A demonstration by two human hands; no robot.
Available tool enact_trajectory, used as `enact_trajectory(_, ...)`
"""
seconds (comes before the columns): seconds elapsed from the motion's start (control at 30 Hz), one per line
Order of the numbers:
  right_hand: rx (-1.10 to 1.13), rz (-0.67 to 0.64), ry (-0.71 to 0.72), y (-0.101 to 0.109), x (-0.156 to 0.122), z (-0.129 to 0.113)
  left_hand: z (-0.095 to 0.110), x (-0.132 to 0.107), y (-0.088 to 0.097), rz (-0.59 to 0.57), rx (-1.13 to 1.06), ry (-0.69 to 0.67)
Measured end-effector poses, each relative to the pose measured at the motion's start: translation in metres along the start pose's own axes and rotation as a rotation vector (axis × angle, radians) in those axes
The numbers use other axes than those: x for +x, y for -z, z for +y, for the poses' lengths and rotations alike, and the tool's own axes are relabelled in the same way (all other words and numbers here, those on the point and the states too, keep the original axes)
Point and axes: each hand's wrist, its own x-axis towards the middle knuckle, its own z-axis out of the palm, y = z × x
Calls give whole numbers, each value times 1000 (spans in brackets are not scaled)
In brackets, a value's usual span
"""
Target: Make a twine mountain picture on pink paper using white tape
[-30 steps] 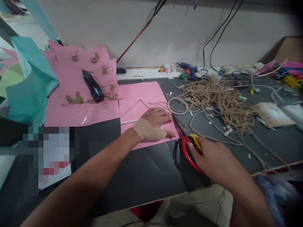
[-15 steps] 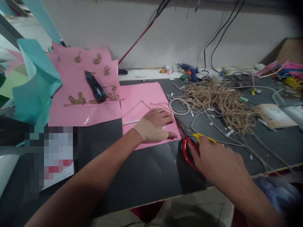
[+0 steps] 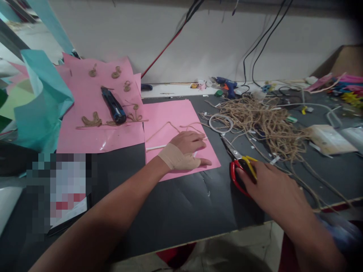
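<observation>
My left hand point(image 3: 188, 150), wrapped in a beige wrist bandage, lies flat with fingers stretched on a pink paper sheet point(image 3: 172, 117), pressing a thin strand of jute cord point(image 3: 167, 125) and a white stick point(image 3: 155, 147). My right hand point(image 3: 272, 187) rests on the red and yellow handles of a pair of scissors point(image 3: 241, 166) lying on the black table point(image 3: 176, 211). Its fingers curl over the handle loops; the blades point away toward a white wire coil point(image 3: 220, 123).
A tangled heap of jute cord point(image 3: 261, 122) fills the right middle. A larger pink sheet point(image 3: 99, 109) carries a blue utility knife point(image 3: 112, 105) and small cord shapes. Teal paper point(image 3: 42, 102) stands left. A blue glue gun point(image 3: 227, 84) and cables lie by the wall. The table edge runs near me.
My right hand has slid the scissors to the right, off the pink sheet's corner. The left hand has stayed pressed on the sheet.
</observation>
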Motion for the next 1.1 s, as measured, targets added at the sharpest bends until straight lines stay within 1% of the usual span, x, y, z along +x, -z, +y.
enact_trajectory(0.13,3,20,53,5,3,3,0,-1,0,30,-6,16)
enact_trajectory(0.2,49,97,108,12,8,3,1,0,0,24,-12,5)
enact_trajectory(0.27,149,207,195,23,19,-2,1,1,1,18,-11,-5)
enact_trajectory(0.33,283,281,300,36,38,-11,1,1,1,18,-3,-10)
enact_trajectory(0.37,351,284,353,43,50,-17,1,1,1,20,0,-13)
enact_trajectory(0.47,540,235,444,58,92,-36,0,1,0,16,17,-11)
enact_trajectory(0.5,558,188,501,59,105,-42,0,1,0,15,22,-7)
enact_trajectory(0.57,600,125,568,57,124,-53,0,1,-1,14,33,6)
enact_trajectory(0.63,633,104,613,50,133,-61,0,1,-2,13,45,19)
enact_trajectory(0.73,657,129,656,38,135,-65,0,0,-3,3,80,19)
enact_trajectory(0.83,647,148,648,32,133,-60,-1,-1,-3,-1,136,-11)
enact_trajectory(0.9,634,122,637,29,133,-55,0,-1,-1,-6,183,-41)
enact_trajectory(0.97,638,79,621,28,134,-52,5,0,3,-10,229,-77)
enact_trajectory(1.03,645,60,598,27,134,-52,15,2,6,-8,250,-122)
enact_trajectory(1.1,637,66,592,27,134,-53,28,6,8,15,199,-186)
